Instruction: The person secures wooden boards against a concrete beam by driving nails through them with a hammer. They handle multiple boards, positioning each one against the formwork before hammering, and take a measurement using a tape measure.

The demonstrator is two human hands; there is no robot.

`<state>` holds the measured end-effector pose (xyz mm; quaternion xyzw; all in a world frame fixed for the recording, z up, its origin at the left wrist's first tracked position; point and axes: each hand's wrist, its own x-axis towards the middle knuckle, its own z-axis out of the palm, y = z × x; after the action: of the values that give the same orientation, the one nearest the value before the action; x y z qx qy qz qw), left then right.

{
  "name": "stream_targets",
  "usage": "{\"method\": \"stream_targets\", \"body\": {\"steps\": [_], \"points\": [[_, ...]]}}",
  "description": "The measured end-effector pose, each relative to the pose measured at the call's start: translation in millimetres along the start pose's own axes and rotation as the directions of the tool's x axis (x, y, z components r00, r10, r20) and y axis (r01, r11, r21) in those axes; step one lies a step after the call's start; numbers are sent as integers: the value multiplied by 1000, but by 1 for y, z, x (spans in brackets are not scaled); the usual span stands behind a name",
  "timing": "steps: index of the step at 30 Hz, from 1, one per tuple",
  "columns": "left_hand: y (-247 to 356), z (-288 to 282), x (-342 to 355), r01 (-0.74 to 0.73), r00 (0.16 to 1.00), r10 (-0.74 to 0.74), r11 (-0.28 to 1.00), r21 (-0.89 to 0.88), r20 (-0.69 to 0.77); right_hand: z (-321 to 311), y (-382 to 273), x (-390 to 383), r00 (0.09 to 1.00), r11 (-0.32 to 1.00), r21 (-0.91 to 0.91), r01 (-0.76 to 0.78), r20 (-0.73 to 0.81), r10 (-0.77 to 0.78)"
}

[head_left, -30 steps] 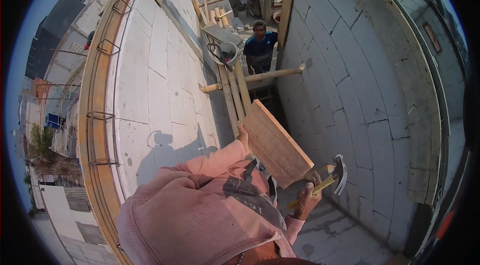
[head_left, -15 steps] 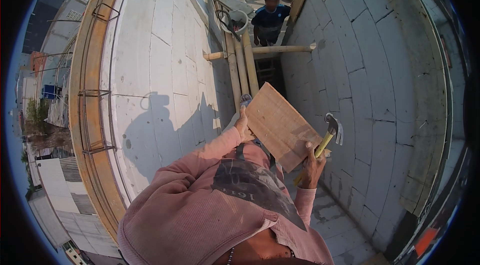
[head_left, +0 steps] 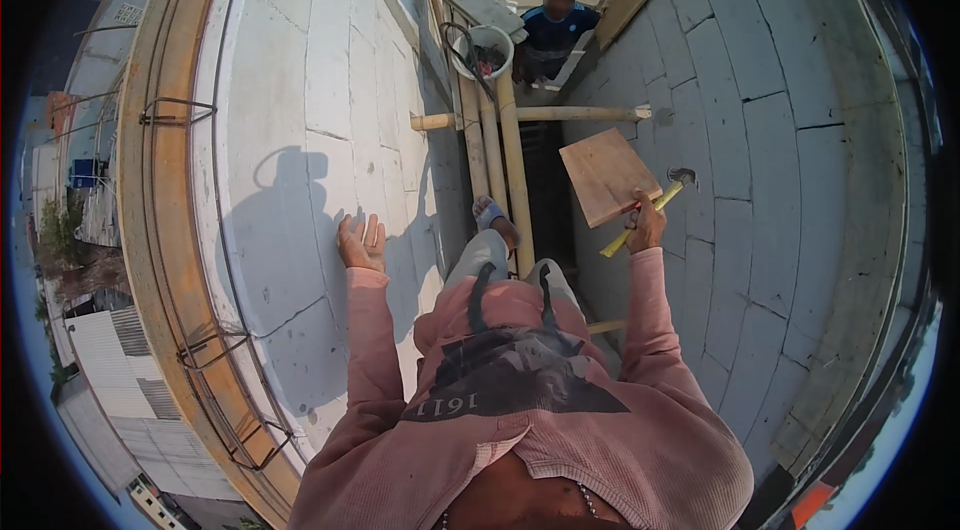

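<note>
Head view: two pale block walls, the left wall (head_left: 330, 50) sunlit and the right wall (head_left: 745, 140) in shade, enclose a narrow drop. Along the left wall's top runs an orange-brown timber edge (head_left: 165, 155) with thin steel rods beside it. The person's pink shirt (head_left: 690, 420) fills the lower middle. Beyond, lengthwise poles (head_left: 518, 175) lie next to a dark gap (head_left: 546, 185), and a crosswise pole (head_left: 585, 114) spans between the walls. Farther off, apparently lower, stands a co-worker (head_left: 553, 35) in dark blue, near a pale bucket (head_left: 507, 60).

Smaller again, the wooden board (head_left: 608, 175) is held out over the gap's right side, near the right wall. One foot (head_left: 490, 215) is at the poles. The yellow-handled hammer (head_left: 669, 195) crosses the board's near corner; the right hand (head_left: 645, 225) grips both together. The left hand (head_left: 362, 242) holds nothing, fingers spread, near the left wall; contact cannot be told.

Held by one corner, the board might twist loose and fall into the gap, or the shared grip might let the hammer slip. Round poles could cost the foot its balance.

The shirt's dark print carries pale digits; the co-worker's chest mark is too small to read.
</note>
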<state>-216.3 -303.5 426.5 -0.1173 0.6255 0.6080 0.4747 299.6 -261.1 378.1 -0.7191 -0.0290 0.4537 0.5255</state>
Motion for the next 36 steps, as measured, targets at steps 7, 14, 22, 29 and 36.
{"method": "stream_targets", "body": {"steps": [7,14,22,29,36], "points": [[21,17,-3,77,980,-89,994,-76,-176,96,-6,115,990,979,157,-127,-32,134],[18,27,3,43,966,-31,998,43,-256,209,-10,197,983,969,195,-154,-72,170],[-7,103,15,198,970,-118,890,410,-213,317,4,300,958,916,317,-248,-58,279],[13,163,82,-31,975,208,471,881,-77,398,36,427,896,854,420,-309,-174,409],[-4,227,176,-58,988,154,382,922,-2,448,72,544,886,848,448,-284,-217,411]]}}
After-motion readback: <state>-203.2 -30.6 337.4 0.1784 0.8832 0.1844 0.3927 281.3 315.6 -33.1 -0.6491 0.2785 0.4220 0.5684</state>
